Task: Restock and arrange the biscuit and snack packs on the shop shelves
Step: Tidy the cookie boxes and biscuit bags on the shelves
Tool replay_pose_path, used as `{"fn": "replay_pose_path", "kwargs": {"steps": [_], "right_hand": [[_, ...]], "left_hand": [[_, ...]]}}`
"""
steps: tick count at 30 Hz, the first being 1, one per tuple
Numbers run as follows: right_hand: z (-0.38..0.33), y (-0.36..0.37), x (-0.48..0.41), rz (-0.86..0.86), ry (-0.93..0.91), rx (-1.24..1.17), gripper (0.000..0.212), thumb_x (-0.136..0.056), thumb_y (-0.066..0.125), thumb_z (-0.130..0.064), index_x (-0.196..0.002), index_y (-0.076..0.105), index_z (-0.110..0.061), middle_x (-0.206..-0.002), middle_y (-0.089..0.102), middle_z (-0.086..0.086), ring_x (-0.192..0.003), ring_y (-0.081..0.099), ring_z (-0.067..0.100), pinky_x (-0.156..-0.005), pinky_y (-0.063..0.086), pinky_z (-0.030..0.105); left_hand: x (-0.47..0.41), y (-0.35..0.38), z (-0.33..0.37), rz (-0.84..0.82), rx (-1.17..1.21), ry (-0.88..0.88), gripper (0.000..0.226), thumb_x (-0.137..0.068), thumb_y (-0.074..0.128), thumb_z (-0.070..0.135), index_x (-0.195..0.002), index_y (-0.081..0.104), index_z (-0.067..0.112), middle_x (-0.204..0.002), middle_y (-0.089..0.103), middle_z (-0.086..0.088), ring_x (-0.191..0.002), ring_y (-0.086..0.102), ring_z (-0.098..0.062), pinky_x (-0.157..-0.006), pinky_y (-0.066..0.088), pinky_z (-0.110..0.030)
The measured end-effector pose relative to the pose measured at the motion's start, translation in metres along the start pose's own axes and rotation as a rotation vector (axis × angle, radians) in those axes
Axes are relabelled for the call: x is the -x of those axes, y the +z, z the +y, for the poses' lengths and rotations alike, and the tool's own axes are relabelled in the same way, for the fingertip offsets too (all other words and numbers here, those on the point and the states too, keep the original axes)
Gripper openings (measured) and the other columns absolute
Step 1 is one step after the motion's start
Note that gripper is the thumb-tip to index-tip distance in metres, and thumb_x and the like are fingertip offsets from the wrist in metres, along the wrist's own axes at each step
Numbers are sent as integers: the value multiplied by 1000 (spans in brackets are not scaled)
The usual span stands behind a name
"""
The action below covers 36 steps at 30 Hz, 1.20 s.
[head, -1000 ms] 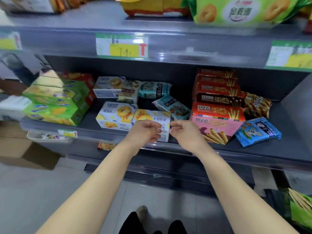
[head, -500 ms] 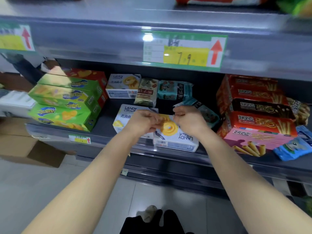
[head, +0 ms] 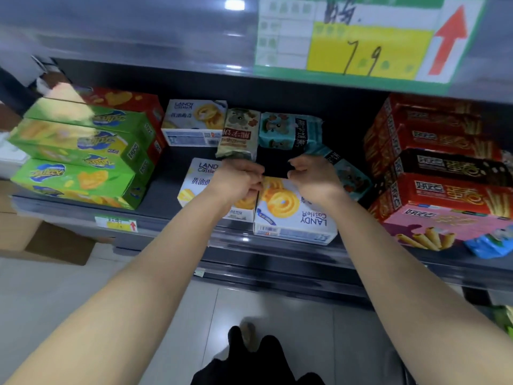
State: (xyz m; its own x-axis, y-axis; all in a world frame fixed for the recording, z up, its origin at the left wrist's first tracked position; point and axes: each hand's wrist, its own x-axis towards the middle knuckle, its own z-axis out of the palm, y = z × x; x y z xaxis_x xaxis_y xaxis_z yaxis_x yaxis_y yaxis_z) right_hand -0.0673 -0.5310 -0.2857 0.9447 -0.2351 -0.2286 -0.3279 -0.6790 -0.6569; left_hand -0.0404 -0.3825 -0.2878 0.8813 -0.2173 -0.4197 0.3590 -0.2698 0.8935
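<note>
Butter-cookie box point(head: 291, 215), white, print upside down toward me, lay flat at the shelf's point(head: 166, 190) front edge, near the middle. My left hand point(head: 236, 180) rested on its rear left corner, fingers curled closed against the carton; my right hand point(head: 313, 180) sat on its rear right part, fingers bent over the far edge, gripping it. Second white cookie box point(head: 197, 182) lay touching it on the left, partly under my left wrist. Third white cookie box point(head: 194, 122) stood toward the shelf's back. Green boxes point(head: 80, 159), stacked three high, filled the left end. Red stick-biscuit boxes point(head: 438, 151), stacked over a pink box point(head: 444, 226), filled the right end. Teal packs point(head: 288, 130) sat behind my hands.
</note>
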Motion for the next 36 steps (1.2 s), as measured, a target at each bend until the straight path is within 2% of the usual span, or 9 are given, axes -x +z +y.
{"fn": "replay_pose_path", "kwargs": {"steps": [5, 9, 13, 15, 19, 21, 25, 32, 36], "right_hand": [[15, -14, -2, 15, 70, 43, 33, -95, 47, -12, -125, 56, 0, -126, 58, 18, -110, 57, 32, -87, 46, 35], [27, -21, -6, 55, 133, -31, 35, -93, 51, -11, -127, 53, -1, -119, 59, 19, -103, 61, 33, -77, 49, 38], [38, -20, -13, 85, 185, -13, 16, -90, 52, -10, -102, 59, -2, -85, 60, 11, -83, 59, 27, -56, 37, 30], [40, -20, -16, 91, 213, 29, 12, -91, 53, -13, -96, 55, -3, -76, 51, 3, -84, 55, 25, -57, 30, 27], [51, -15, -29, 109, 274, 6, 33, -85, 58, -25, -110, 58, -3, -107, 61, 15, -103, 59, 33, -66, 36, 28], [62, -7, -41, 126, 337, -19, 53, -70, 59, -40, -112, 58, -9, -117, 58, 19, -109, 56, 39, -81, 48, 42], [83, 5, -64, 106, 400, -34, 69, -60, 55, -45, -121, 52, -14, -130, 51, 15, -119, 48, 42, -96, 41, 59], [73, -9, -53, 140, 418, -35, 56, -69, 66, -39, -116, 53, -11, -121, 56, 17, -111, 55, 38, -90, 48, 50], [71, -16, -50, 149, 372, -19, 40, -83, 56, -16, -120, 51, -1, -114, 61, 17, -103, 61, 33, -64, 44, 29]], "left_hand": [[-14, 19, 4, 9, -25, 11, 26, -90, 50, -7, -113, 60, -4, -85, 60, -14, -67, 58, -18, -58, 53, -17], [-23, 32, 1, 14, -65, 43, 29, -88, 55, -6, -116, 60, -4, -86, 64, -10, -76, 59, -22, -88, 52, -39], [-29, 45, 3, -27, -119, 102, 32, -88, 59, 2, -121, 59, 1, -118, 63, -18, -102, 61, -28, -91, 48, -35], [-31, 50, 3, -63, -185, 115, 35, -89, 59, 7, -124, 58, 4, -123, 62, -15, -112, 58, -27, -85, 46, -29], [-34, 58, 5, -121, -268, 125, 40, -92, 57, 10, -131, 52, 6, -132, 56, -12, -121, 52, -24, -90, 40, -25], [-36, 60, 6, -118, -299, 125, 41, -92, 57, 10, -132, 51, 5, -133, 55, -12, -122, 51, -23, -90, 39, -24], [-43, 62, 9, -80, -319, 147, 32, -92, 55, 7, -124, 58, 6, -121, 60, -12, -111, 56, -24, -79, 40, -25], [-65, 77, 15, -143, -417, 148, 34, -91, 52, 7, -125, 53, 0, -114, 60, -16, -84, 56, -20, -66, 41, -28], [-67, 79, 11, -140, -452, 135, 24, -90, 53, 5, -110, 59, -5, -94, 56, -14, -80, 49, -20, -59, 33, -27]]}}
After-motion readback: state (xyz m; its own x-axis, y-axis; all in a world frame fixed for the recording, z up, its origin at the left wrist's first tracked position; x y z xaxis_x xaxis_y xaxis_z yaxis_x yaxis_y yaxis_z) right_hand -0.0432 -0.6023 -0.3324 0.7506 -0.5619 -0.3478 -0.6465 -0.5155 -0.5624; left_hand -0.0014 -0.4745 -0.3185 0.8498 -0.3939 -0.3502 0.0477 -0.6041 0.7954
